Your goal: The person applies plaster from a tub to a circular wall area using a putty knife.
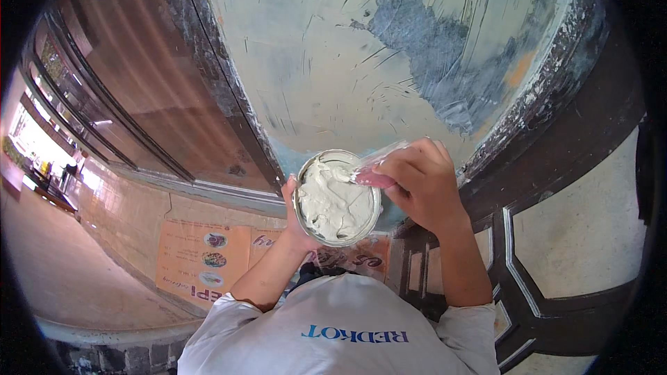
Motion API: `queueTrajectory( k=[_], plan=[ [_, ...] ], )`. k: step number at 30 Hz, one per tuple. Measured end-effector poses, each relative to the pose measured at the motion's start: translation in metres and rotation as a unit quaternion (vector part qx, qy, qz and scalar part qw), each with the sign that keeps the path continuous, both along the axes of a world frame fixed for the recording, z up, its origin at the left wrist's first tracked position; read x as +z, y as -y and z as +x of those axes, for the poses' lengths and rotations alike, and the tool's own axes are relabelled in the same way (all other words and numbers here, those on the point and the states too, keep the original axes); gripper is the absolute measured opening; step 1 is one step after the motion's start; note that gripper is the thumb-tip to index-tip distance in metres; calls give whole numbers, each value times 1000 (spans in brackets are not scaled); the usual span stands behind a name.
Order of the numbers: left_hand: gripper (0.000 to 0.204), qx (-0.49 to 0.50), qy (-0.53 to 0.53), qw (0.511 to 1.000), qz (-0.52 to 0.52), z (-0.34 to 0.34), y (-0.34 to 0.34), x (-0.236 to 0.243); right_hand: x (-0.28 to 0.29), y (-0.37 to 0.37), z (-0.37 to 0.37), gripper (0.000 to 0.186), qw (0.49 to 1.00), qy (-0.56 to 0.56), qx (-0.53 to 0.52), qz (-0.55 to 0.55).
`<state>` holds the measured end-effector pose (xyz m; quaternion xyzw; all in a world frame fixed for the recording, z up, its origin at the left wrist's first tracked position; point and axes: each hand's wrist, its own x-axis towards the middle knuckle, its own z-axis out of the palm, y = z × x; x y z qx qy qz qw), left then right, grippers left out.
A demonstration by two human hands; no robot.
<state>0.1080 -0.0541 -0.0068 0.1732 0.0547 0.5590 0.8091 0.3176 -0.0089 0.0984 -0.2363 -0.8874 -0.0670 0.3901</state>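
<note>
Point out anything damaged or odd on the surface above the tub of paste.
The pale painted surface is damaged: a large patch has peeled to grey-blue, with scratches around it. The left hand holds the tub of white paste; the right hand dips a scraper into it.

The left hand (297, 228) is what carries things here: its fingers (288, 189) curl up around the left side of 1 round, shallow metal tub (338, 242), held in the air in front of a pale, scratched painted surface (313, 62). Thick white paste (333, 207) lies directly in the tub, filling most of it and heaped unevenly. At the tub's far right rim, the paste-smeared blade of a pink and clear plastic scraper (375, 170) touches the paste, gripped by the right hand (420, 186).
</note>
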Motion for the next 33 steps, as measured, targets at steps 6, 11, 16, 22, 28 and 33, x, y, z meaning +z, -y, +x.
queueTrajectory(
  k=[6, 11, 16, 22, 28, 33],
  plan=[
    [98, 46, -86, 995, 10, -15, 3, -3, 17, -4, -24, 36, 985, -36, 6, -166],
    [98, 65, -81, 994, 18, -36, -1, -9, 18, -27, -41, 41, 945, -27, 0, -326],
    [104, 64, -69, 993, 65, -70, -10, -19, 24, -32, -55, 42, 939, -71, -17, -335],
    [102, 70, -85, 991, 70, -107, -25, -31, 25, -34, -75, 39, 971, -62, -46, -227],
    [94, -1, 86, 991, 106, -128, -44, -27, 26, -43, -81, 39, 970, -116, -82, -199],
    [92, 1, 97, 988, 116, -136, -56, -22, 23, -40, -92, 39, 957, -163, -69, -229]
  ],
)
